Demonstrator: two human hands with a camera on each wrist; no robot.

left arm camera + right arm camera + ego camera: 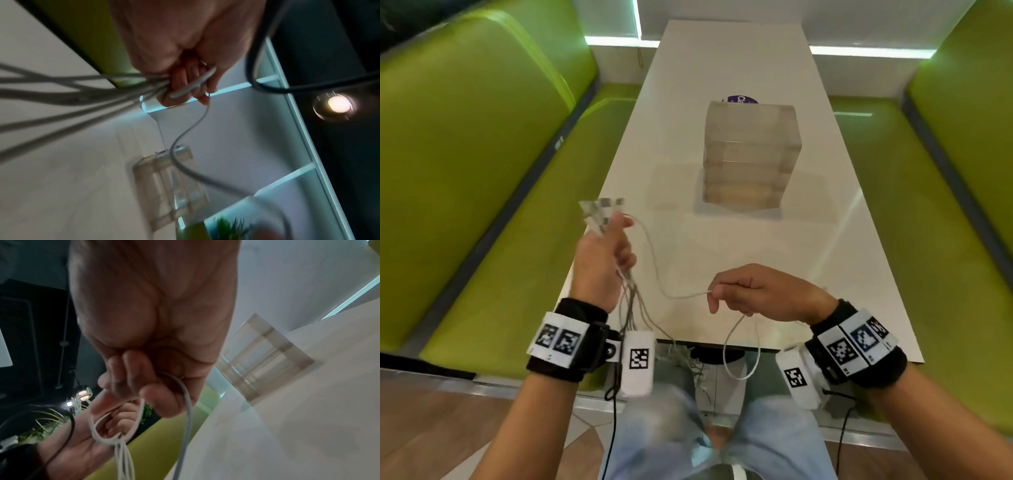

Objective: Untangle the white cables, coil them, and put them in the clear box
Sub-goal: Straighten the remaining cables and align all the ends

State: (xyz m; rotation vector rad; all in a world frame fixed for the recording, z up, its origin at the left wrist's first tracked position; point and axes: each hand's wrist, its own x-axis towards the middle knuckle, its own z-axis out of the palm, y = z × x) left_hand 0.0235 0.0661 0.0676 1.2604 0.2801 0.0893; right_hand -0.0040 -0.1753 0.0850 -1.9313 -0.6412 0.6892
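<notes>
My left hand (607, 255) grips a bunch of white cables (633, 308) above the table's near left corner; its curled fingers (185, 84) close round them. The strands hang down past the table edge into a tangle (688, 363) by my knees. One white cable (654, 263) runs from the left hand across to my right hand (743, 291), which pinches it between thumb and fingers (131, 379). A loop (741, 349) of it dangles below the right hand. The clear box (751, 154) stands upright at the middle of the white table (825, 240), beyond both hands.
Green padded benches (465, 154) flank the table on both sides. A purple round label (743, 99) lies behind the box. Black wrist-camera cords (614, 411) hang under both wrists. Bare tabletop lies between my hands and the box.
</notes>
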